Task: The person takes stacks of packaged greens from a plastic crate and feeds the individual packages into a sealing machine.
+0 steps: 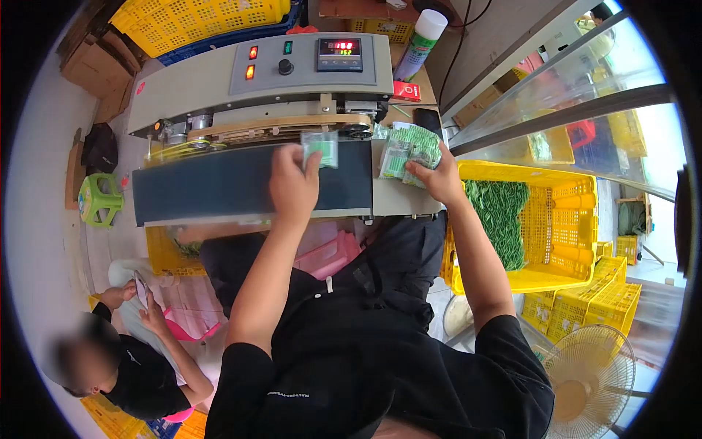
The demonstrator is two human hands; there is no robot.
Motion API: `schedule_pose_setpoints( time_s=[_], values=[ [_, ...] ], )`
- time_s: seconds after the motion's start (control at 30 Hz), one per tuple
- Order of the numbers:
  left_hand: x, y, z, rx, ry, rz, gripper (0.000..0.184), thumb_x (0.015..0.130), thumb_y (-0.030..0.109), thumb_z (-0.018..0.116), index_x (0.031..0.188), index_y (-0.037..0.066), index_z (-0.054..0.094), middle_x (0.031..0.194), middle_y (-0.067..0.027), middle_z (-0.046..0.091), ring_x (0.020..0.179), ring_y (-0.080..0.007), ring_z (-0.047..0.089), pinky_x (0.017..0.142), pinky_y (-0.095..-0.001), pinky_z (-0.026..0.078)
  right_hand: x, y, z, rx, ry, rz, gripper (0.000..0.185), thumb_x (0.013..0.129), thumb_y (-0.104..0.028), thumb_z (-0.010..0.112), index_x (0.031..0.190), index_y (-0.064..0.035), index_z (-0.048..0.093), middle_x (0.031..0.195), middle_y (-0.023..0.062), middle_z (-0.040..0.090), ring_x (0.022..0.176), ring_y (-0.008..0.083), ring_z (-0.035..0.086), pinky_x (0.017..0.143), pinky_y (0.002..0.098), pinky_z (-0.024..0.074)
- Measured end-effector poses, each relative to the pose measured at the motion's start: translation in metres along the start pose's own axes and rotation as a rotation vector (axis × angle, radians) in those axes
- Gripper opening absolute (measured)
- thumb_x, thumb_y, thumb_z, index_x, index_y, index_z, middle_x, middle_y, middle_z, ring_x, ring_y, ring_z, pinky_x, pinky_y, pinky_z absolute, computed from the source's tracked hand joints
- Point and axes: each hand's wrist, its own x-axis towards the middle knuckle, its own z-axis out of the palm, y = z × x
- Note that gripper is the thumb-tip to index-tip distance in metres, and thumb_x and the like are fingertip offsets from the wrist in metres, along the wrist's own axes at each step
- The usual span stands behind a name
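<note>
Between the thumb and fingers of my left hand (294, 175) is a small clear packet (322, 149) with a green print, held at the front edge of the sealing machine (256, 121), above its dark belt (212, 183). My right hand (436, 175) grips the lower right side of a stack of green and white packets (406, 150), which rests on the machine's right end plate. The packets in the stack overlap and fan out to the left.
Right of the machine stands a yellow crate (570, 219) with long green pods or leaves. A spray can (420, 45) and a red box (406, 91) sit behind. A fan (585, 388) is lower right. Another person (146, 366) sits lower left, near a green stool (101, 199).
</note>
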Motion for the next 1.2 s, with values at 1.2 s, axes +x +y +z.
schedule_pose_setpoints(
  time_s=[1.2],
  values=[
    [0.001, 0.053, 0.054, -0.133, -0.473, -0.088, 0.027, 0.091, 0.029, 0.070, 0.096, 0.003, 0.073, 0.090, -0.0157, 0.075, 0.085, -0.0343, 0.072, 0.076, -0.0417, 0.056, 0.010, -0.011, 0.020, -0.252, 0.148, -0.056, 0.054, 0.078, -0.011, 0.086, 0.125, -0.0035, 0.061, 0.106, 0.0077, 0.073, 0.095, 0.0171, 0.070, 0.086, 0.0327, 0.0546]
  ],
)
